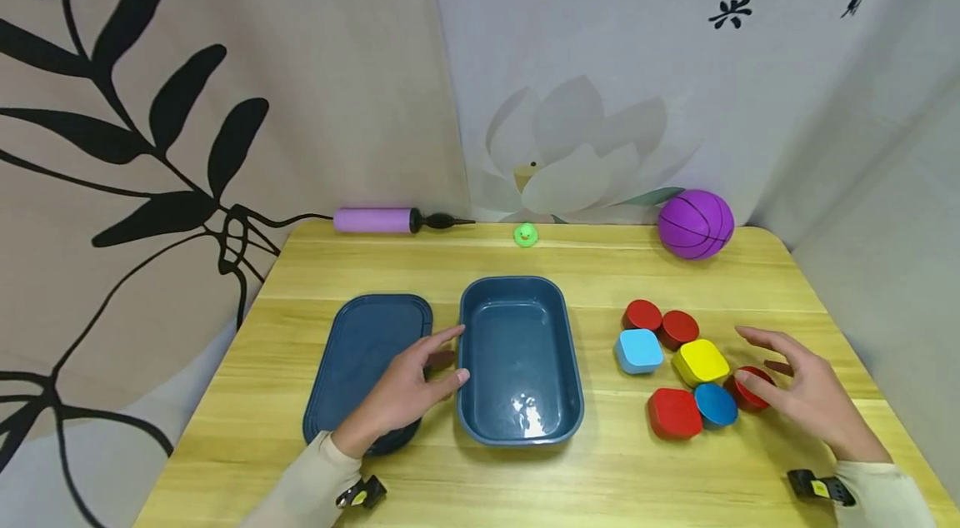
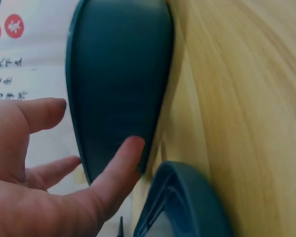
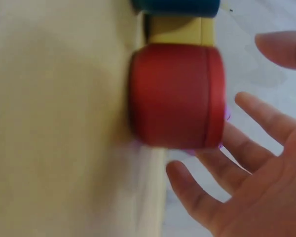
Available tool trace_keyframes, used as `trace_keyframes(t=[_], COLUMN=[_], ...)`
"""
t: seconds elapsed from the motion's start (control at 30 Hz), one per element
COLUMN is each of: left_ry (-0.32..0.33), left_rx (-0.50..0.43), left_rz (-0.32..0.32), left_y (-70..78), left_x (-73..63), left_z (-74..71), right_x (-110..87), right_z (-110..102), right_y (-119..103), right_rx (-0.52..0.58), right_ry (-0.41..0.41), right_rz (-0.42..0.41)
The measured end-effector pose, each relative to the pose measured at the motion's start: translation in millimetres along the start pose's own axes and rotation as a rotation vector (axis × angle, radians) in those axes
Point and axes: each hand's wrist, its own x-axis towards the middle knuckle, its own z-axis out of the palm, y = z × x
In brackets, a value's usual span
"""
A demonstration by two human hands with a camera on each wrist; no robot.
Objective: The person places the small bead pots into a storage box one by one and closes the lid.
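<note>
My left hand (image 1: 408, 386) is at the left wall of a dark blue rectangular container (image 1: 517, 353), its fingers spread and fingertips right at the rim. In the left wrist view the container's wall (image 2: 121, 64) rises beyond the thumb and fingers. Under that forearm lies a matching blue lid (image 1: 367, 332), rimmed side up. My right hand (image 1: 813, 399) hovers with fingers apart over a round red tin (image 1: 748, 403). The right wrist view has this red tin (image 3: 175, 96) between the thumb and the spread fingers, which are not curled round it.
Near the right hand stand a yellow tin (image 1: 701, 362), a round blue tin (image 1: 716, 405), a square red tin (image 1: 674, 414), a light blue tin (image 1: 639, 351) and two round red ones (image 1: 642, 315). Along the back are a purple pump (image 1: 375, 220), a green toy (image 1: 526, 235) and a purple ball (image 1: 696, 224).
</note>
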Motion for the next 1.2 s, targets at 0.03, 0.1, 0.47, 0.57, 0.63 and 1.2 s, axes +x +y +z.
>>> trace_keyframes(t=[0.03,0.1,0.47,0.57,0.63,1.2], left_ry=[-0.007,-0.024,-0.088,-0.092,-0.096,-0.127], left_rx=[-0.009,-0.025,-0.238,-0.249,-0.253,-0.339], left_rz=[0.003,0.007,-0.055,-0.060,-0.063,-0.098], left_y=[-0.6,-1.3,-0.5,-0.3,-0.4,-0.7], left_x=[1.6,4.9,14.6,14.5,14.4,16.6], left_z=[0.8,1.9,3.4,2.9,2.7,1.5], right_x=[-1.5,-4.0,-13.5,-15.0,-15.5,-3.0], right_z=[-0.1,-0.4,-9.2,-9.3,-9.2,-20.1], right_y=[2.1,6.9,18.2,17.1,16.1,-3.7], right_rx=[0.013,0.037,0.102,0.117,0.107,0.104], right_ry=[-0.017,-0.051,-0.231,-0.258,-0.271,-0.125], right_rz=[0.011,0.027,0.102,0.151,0.175,0.073])
